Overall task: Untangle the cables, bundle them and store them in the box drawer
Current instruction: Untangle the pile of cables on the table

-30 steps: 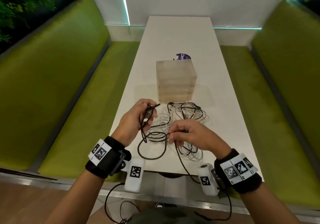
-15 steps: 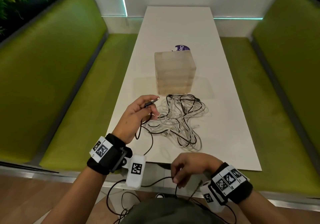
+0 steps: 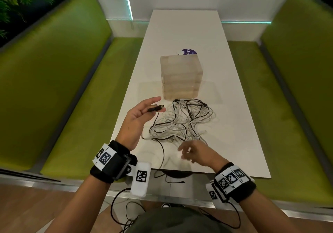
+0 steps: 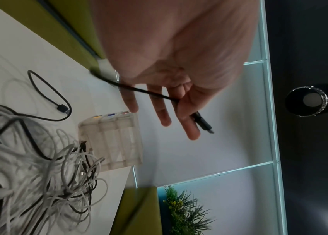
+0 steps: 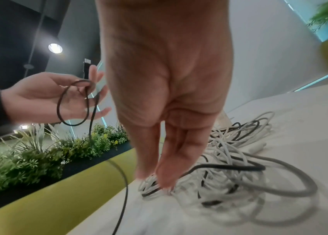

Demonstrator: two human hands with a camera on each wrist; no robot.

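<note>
A tangle of white and black cables (image 3: pixel 183 122) (image 4: pixel 38 174) (image 5: pixel 229 159) lies on the white table (image 3: pixel 234 124), just in front of the translucent box drawer (image 3: pixel 181 77) (image 4: pixel 111 143). My left hand (image 3: pixel 155 104) (image 4: pixel 187 120) (image 5: pixel 91 85) is raised left of the pile and pinches the plug end of a black cable (image 3: pixel 155 108) (image 4: pixel 203 124). That cable loops through the hand, runs down across the table and hangs over the front edge. My right hand (image 3: pixel 183 151) (image 5: pixel 155 179) hovers at the pile's near side, fingers straight and pointing down, holding nothing.
Green benches (image 3: pixel 72 106) (image 3: pixel 288 97) flank the narrow table on both sides. A purple round label (image 3: pixel 188 52) shows behind the box. A second black plug (image 4: pixel 63 109) lies loose on the table beside the pile. Plants stand behind the left bench.
My right hand let go of the black cable below the table edge and came up over the pile's near side. My left hand still holds the plug, now with straighter fingers.
</note>
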